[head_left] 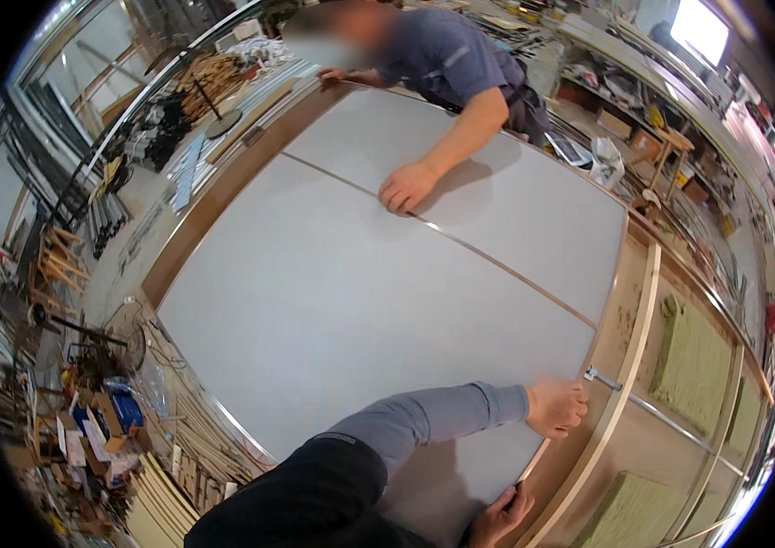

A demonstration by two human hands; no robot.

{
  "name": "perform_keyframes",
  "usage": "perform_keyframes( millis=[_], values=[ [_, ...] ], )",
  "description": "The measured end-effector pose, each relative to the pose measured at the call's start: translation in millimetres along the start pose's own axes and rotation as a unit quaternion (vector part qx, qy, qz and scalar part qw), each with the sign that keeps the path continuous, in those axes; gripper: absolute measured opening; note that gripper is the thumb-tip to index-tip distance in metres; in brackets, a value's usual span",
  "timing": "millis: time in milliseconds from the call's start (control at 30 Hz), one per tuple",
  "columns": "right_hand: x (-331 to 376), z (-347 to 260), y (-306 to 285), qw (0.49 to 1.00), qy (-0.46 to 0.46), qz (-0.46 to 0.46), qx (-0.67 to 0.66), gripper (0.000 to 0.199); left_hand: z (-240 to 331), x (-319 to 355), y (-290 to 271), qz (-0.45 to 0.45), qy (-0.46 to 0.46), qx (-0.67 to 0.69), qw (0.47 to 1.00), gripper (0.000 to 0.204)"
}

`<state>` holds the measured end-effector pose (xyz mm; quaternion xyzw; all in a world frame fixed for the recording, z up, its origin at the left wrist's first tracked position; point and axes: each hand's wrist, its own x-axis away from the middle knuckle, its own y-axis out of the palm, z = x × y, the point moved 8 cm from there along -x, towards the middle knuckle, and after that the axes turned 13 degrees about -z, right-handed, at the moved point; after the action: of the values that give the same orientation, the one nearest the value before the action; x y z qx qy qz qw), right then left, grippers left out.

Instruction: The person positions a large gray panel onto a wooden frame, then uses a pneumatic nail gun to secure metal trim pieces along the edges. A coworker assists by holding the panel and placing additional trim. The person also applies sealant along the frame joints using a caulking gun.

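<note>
A large light-grey panel (342,301) lies flat in front of me, on a wooden frame (629,352). A second grey panel (497,196) adjoins it on the far side along a narrow seam strip (488,258). My left hand (558,408), slightly blurred, is closed at the panel's right edge beside the frame; whatever is inside its curled fingers is hidden. Lower down that same edge, my right hand (500,517) has its fingers bent around the panel's rim. Across from me a co-worker leans in, one hand (408,187) on the seam, the other (337,77) at the far edge.
Yellowish insulation slabs (693,365) sit in the frame's right bays, crossed by a metal rod (670,420). A brown board (214,215) borders the left side. Cardboard boxes (100,425) and timber strips (163,502) occupy the lower left floor. A wooden stool (672,151) stands far right.
</note>
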<state>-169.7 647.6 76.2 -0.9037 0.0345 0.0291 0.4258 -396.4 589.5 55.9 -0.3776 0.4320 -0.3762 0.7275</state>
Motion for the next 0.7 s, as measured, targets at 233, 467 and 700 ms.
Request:
perform_keyframes(
  millis=[233,467,700],
  values=[
    [1,-13,1,0.999,0.030,-0.016,0.002,0.026,1,2,6,0.011,-0.018,-0.048,0.999,0.027],
    [6,0,7,0.999,0.017,-0.020,0.036,0.027,0,2,13,0.019,-0.027,-0.060,0.998,0.030],
    [12,-5,10,0.998,0.052,-0.044,0.009,0.030,5,12,6,-0.007,-0.039,-0.052,0.998,0.025]
  ],
)
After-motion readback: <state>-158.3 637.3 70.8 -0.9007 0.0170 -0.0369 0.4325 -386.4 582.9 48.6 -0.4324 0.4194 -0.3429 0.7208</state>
